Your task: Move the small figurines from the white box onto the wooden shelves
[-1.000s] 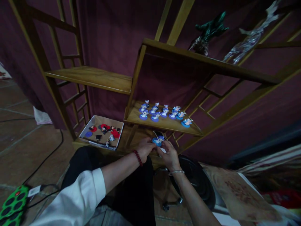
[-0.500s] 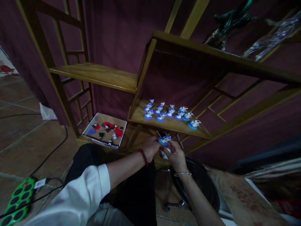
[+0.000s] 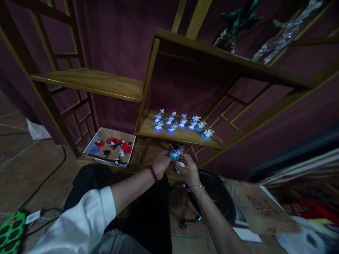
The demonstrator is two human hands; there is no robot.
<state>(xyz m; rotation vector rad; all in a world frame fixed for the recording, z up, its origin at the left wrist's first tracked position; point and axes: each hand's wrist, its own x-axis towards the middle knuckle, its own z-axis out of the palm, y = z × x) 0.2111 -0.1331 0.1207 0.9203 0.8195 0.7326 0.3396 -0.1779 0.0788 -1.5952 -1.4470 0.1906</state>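
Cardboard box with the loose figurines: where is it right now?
In the head view, the cardboard box sits low on the left, just beyond the person's knee and beside the shelf of standing figurines.

Left hand (image 3: pixel 162 164), red beaded bracelet at wrist: fingers at one side of a purple-haired figurine on a blue base (image 3: pixel 176 153). Right hand (image 3: pixel 188 170), silver bangle at wrist: fingers at the figurine's other side. Wooden shelf (image 3: pixel 182 136), just beyond the hands: group of small figurines, upright, on purple or blue bases. Open cardboard box (image 3: pixel 100 158), left of the hands: loose figurines, red pieces, one purple disc (image 3: pixel 95 150). Upper shelf (image 3: pixel 227 58): dark green sculpture (image 3: pixel 239 21), clear sculpture (image 3: pixel 286 35).
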